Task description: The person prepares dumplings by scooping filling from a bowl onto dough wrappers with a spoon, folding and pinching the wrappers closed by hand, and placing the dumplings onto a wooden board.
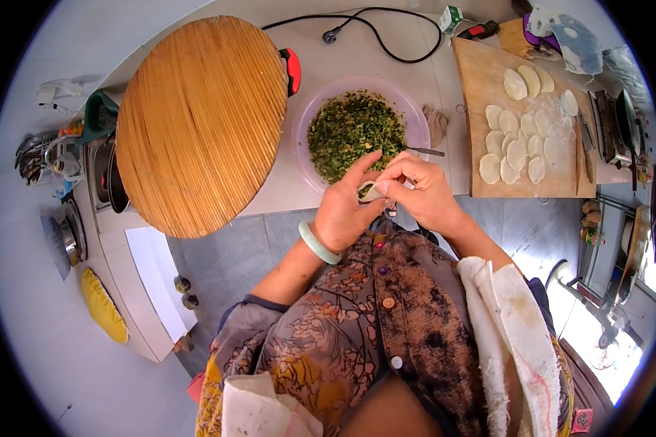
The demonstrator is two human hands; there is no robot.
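Observation:
A partly folded dumpling [369, 192], with green filling showing inside its pale wrapper, is held between both hands in front of my body. My left hand [340, 213], with a pale bangle at the wrist, cradles it. Pinching the wrapper's edge from the other side is my right hand [424, 195]. Just beyond the hands stands a pink bowl [300, 138] of chopped green filling [356, 133]. A spoon handle [425, 151] sticks out over the bowl's right side. Several round dough wrappers [516, 154] lie on a wooden board [482, 73] to the right.
A large round slatted wooden lid [204, 124] covers much of the counter's left side. Behind the bowl runs a black cord with a plug [331, 35]. A knife [586, 149] lies at the board's right. A crumpled cloth [436, 124] touches the bowl's right side.

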